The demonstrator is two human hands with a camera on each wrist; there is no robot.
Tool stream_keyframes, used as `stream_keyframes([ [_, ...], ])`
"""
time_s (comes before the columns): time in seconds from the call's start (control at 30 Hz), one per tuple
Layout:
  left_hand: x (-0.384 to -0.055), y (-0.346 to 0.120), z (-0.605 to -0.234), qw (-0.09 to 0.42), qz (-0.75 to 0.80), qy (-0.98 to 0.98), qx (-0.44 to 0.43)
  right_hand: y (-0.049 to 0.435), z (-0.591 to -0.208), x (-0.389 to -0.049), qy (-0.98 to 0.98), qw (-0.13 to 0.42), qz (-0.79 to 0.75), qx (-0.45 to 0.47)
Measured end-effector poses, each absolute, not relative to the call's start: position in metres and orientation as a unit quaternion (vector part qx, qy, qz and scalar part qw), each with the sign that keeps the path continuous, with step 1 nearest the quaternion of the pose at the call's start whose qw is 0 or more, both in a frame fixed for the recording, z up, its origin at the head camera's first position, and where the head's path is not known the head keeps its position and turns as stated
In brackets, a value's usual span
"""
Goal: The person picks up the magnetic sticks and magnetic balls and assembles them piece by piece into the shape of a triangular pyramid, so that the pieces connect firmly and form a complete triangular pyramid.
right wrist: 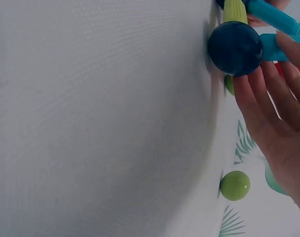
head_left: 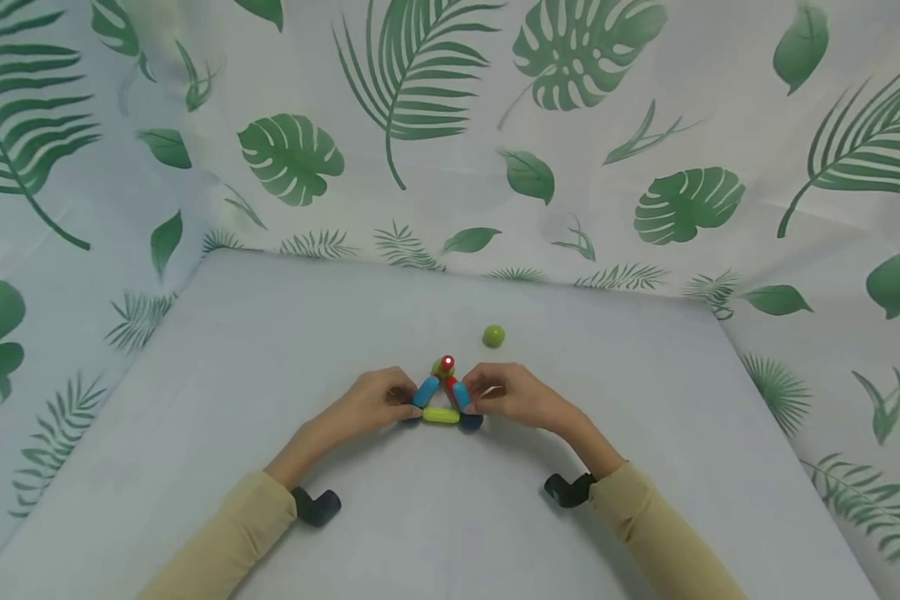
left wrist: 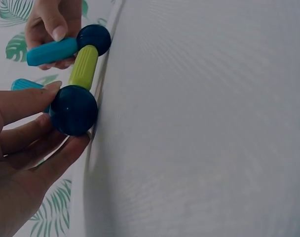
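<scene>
A ball-and-stick toy frame stands on the table between the hands. Its near side is a yellow-green stick (head_left: 441, 415) joining two dark blue balls, the left ball (left wrist: 73, 109) and the right ball (right wrist: 235, 48). From these balls a left blue stick (head_left: 425, 392) and a right blue stick (head_left: 461, 395) slant inward towards a red piece (head_left: 447, 362) at the top. My left hand (head_left: 371, 400) grips the left corner, thumb and fingers around its dark blue ball. At the right corner, my right hand (head_left: 517, 396) pinches the blue stick, fingertips under the ball.
A loose green ball (head_left: 493, 336) lies on the white table (head_left: 435, 517) beyond the right hand. Another green ball (head_left: 438, 367) shows partly behind the red piece. Black wrist devices (head_left: 318, 507) sit at both cuffs. Leaf-printed cloth (head_left: 435, 192) rises behind the table.
</scene>
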State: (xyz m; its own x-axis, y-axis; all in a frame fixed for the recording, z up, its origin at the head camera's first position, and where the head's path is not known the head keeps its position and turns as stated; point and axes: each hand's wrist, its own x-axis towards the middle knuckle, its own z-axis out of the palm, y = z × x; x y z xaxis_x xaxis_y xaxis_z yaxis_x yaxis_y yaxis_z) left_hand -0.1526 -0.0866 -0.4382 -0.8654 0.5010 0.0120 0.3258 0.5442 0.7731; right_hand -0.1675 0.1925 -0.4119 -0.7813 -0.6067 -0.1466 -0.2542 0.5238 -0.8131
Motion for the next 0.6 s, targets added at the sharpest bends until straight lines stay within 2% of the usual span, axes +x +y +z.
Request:
stream_keyframes([
  [0.23, -0.152, -0.087, -0.438, 0.105, 0.416, 0.871, 0.238, 0.192, -0.409, -0.168, 0.846, 0.212, -0.414, -0.261],
  [0.37, -0.152, -0.087, -0.436, 0.108, 0.421, 0.869, 0.235, 0.198, -0.405, -0.175, 0.857, 0.192, -0.409, -0.249],
  [0.6, -0.153, -0.085, -0.437, 0.116, 0.425, 0.866, 0.237, 0.218, -0.402, -0.205, 0.907, 0.068, -0.376, -0.175],
])
